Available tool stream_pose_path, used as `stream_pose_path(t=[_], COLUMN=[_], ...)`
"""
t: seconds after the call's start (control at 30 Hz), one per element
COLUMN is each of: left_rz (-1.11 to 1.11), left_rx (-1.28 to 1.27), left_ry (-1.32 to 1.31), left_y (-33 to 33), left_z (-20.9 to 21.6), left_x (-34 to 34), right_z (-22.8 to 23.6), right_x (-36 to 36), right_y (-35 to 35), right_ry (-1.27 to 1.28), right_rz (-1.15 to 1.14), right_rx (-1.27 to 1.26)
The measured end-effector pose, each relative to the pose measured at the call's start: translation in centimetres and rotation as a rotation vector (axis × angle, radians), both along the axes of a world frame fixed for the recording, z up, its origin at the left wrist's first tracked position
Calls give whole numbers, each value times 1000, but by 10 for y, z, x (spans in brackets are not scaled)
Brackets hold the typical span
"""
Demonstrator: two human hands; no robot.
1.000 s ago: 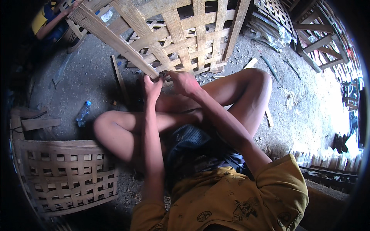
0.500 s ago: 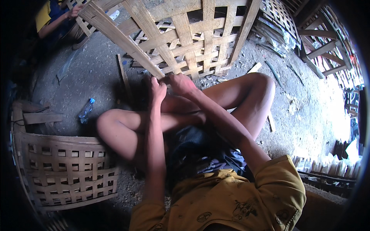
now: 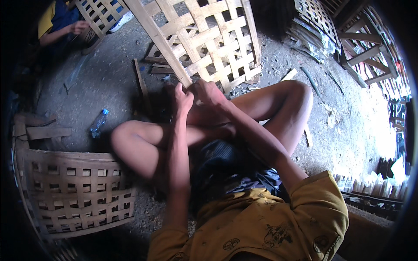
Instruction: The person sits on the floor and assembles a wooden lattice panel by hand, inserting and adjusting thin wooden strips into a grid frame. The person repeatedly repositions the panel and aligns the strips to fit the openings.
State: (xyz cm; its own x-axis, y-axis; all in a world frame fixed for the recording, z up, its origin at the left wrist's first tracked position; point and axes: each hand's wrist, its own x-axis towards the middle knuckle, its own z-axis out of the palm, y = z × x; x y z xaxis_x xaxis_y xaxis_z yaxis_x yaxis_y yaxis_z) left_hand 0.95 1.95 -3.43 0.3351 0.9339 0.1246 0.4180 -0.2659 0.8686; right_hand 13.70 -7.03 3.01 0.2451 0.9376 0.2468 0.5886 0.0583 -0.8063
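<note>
A woven bamboo panel (image 3: 209,35) with a slat frame stands tilted in front of me, its lower left corner at my hands. My left hand (image 3: 183,99) is closed on the end of the side slat, thumb up along it. Right beside it, my right hand (image 3: 209,94) is closed at the same corner, fingers curled around the lower edge. Whether a small tie or strip is between the fingers is hidden. Both hands are above my crossed legs.
More bamboo lattice (image 3: 163,58) lies on the floor behind the panel. A clear plastic bottle (image 3: 99,123) and a woven basket-like panel (image 3: 80,191) are at left. Stacked panels (image 3: 311,32) stand far right. A co-worker's hand (image 3: 79,27) is by another lattice at far left.
The panel has swung, its top going away and its right edge shifting left. My hands stay at its corner, having moved slightly right. The co-worker's hand has come lower.
</note>
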Motion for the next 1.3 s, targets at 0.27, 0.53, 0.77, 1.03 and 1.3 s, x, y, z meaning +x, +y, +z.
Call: stream_pose_path(t=[0.27, 0.53, 0.77, 1.03, 1.3], left_rz=[-22, -21, 88, -101, 126], left_rx=[-57, 73, 510, 20, 610], left_ry=[15, -67, 135, -177, 252], left_y=[-12, -5, -3, -8, -5], left_z=[17, 21, 4, 16, 17], left_x=[9, 10, 14, 10, -1], right_z=[-11, 20, 54, 73, 72], right_x=[5, -11, 33, 45, 7], right_y=[4, -1, -30, -34, -5], right_ry=[65, 60, -356, -270, 36], right_rz=[-167, -251, 126, -6, -15], right_rx=[-122, 54, -26, -176, 183])
